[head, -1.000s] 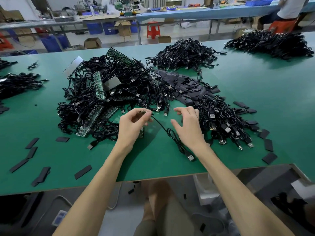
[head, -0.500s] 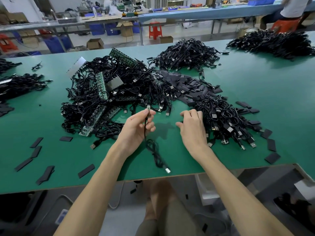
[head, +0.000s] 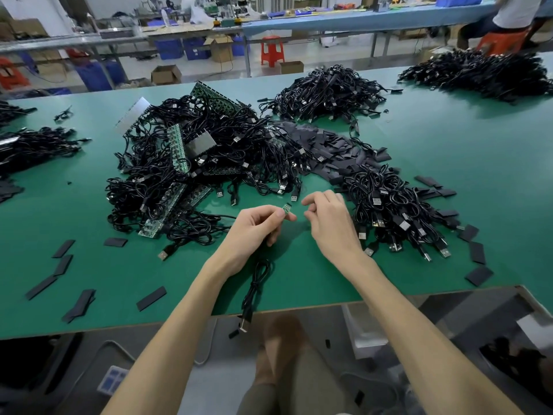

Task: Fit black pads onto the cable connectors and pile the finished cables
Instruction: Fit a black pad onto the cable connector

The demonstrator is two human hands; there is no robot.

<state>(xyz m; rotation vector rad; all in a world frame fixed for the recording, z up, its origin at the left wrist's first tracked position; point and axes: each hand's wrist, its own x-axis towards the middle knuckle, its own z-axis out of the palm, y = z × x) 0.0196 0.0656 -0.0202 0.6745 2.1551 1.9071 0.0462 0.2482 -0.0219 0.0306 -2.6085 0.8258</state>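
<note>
Plug (head: 243, 324): dangling just past the near edge of the table (head: 299, 290), at the tail end of the cable (head: 256, 284).
Cable: black, lying in a loose loop on the table under the left wrist and running up into the left hand (head: 254, 229).
Left hand: fingers curled in, thumb and forefinger pinching the cable right behind its connector (head: 288, 208). That's a firm hold.
Connector: a small green board poking out past the left fingertips, lifted off the table and angled toward the right hand (head: 332, 226).
Right hand: just beside the connector and not touching it. Fingers are loosely curled, with nothing visible in them.
Left pads (head: 151, 298): flat black strips scattered along the near left of the table.
Right pads (head: 478, 275): a few more, strewn beside the right pile (head: 398, 217).
Right pile: cables just right of the right hand, silver plugs fanned toward the near edge.
Tangle (head: 185, 175): a big heap of cables left of centre, with green strips (head: 179, 148) mixed through it.
Pad heap (head: 323, 145): a dark mound of pads between the tangle and the right pile.
Far pile (head: 326, 91): another cable heap behind the pad heap.
Corner pile (head: 484, 73): more cables at the table's far right.
Beyond: a red stool (head: 271, 50) on the floor by a blue bench (head: 359, 20).
</note>
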